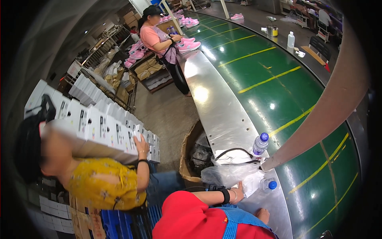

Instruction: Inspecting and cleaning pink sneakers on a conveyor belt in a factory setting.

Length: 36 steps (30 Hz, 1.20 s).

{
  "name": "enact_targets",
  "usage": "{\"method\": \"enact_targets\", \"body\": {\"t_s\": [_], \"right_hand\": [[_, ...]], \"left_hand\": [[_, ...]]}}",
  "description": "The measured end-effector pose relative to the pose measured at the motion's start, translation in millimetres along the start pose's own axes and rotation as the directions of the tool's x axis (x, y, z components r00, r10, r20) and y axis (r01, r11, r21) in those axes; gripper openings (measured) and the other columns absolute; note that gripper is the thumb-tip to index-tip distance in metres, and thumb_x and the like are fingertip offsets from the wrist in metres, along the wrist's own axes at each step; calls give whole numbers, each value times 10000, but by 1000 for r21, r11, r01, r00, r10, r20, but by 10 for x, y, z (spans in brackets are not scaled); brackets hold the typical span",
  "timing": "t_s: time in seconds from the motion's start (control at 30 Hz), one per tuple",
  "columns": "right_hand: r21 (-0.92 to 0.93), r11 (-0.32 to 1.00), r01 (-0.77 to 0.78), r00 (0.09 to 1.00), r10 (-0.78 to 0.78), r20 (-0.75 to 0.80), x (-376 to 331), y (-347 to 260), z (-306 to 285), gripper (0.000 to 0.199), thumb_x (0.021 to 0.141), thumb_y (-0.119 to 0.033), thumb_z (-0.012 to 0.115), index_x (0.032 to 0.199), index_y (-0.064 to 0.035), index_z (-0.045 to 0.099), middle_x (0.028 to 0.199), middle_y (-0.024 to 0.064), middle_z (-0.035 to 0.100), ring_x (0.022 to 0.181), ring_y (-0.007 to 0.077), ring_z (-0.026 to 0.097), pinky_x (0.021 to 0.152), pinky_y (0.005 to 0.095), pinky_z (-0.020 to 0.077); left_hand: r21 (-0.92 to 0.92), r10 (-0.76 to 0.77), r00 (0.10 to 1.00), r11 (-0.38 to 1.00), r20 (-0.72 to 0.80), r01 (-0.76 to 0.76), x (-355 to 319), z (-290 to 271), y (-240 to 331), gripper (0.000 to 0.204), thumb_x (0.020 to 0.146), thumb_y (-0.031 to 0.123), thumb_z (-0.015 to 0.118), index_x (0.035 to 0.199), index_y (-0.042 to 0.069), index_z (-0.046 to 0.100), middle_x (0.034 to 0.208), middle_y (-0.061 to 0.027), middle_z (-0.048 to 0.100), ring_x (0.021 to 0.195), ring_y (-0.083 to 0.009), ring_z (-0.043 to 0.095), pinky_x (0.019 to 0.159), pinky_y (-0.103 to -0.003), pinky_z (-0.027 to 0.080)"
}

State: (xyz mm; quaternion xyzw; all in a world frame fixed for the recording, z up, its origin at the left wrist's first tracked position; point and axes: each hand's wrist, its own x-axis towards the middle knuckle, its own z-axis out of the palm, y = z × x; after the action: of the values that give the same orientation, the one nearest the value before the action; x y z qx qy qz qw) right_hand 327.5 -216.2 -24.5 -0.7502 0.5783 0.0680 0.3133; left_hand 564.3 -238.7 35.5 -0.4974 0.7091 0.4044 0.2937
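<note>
My left hand (238, 193), with a bracelet and a black wrist strap, rests beside a clear plastic bag (217, 175) and crumpled white paper (251, 184) on the metal ledge. A finger is stretched out against the paper, and no held thing shows in this hand. Nearer to me, my right hand (262, 215) lies low over the ledge, its fingers mostly hidden. Between the hands and the belt, a clear bottle with a blue cap (267, 184) lies tilted toward the belt. Farther along stands a bottle with a purple label (260, 144).
A green conveyor belt (278, 99) with yellow lines runs along my right, under a slanting metal post (326, 115). A cardboard bin (185, 159) stands left of the ledge (207, 85). One co-worker (103, 181) touches stacked white boxes (95, 123); another handles pink shoes (187, 46).
</note>
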Motion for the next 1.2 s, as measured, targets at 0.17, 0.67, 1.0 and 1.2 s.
{"method": "enact_targets", "body": {"t_s": [0.17, 0.67, 1.0, 1.2], "right_hand": [[-40, 999, 21, 999, -22, -27, -37, -44, -39, 557, 412, -188, 760, 854, -30, 460, 877, 153, 482, 861, 342, 472, 720, 397, 420], [-77, 997, 4, 996, 3, 90, 30, -94, -133, 590, 395, -264, 821, 864, -42, 540, 910, 153, 534, 887, 325, 509, 741, 393, 439], [-99, 995, -20, 994, 30, 103, -40, -110, -148, 637, 455, -328, 819, 946, -33, 541, 992, 150, 519, 969, 314, 499, 793, 381, 440], [-116, 993, -25, 988, 42, 151, -8, -137, -161, 630, 469, -333, 815, 946, -26, 540, 984, 157, 524, 972, 315, 504, 795, 376, 441]], "left_hand": [[14, -35, 999, 999, -18, 35, -16, -23, 41, 600, 659, 121, 651, 1175, -92, 429, 1243, -459, 116, 898, -415, 567, 822, -376, 454], [-248, -25, 912, 965, -410, -86, -118, 471, -162, 404, 705, 147, 565, 1107, 134, 530, 1333, -328, 100, 896, -393, 550, 853, -383, 421], [-190, -79, 925, 982, -373, 7, -263, 700, 26, 752, 676, 138, 632, 1309, 71, 233, 1332, -263, 149, 1225, -394, 223, 896, -515, 330], [-133, -82, 934, 990, -347, 38, -289, 680, 51, 858, 645, 163, 683, 1334, 82, 179, 1348, -275, 114, 1245, -399, 194, 906, -510, 322]]}}
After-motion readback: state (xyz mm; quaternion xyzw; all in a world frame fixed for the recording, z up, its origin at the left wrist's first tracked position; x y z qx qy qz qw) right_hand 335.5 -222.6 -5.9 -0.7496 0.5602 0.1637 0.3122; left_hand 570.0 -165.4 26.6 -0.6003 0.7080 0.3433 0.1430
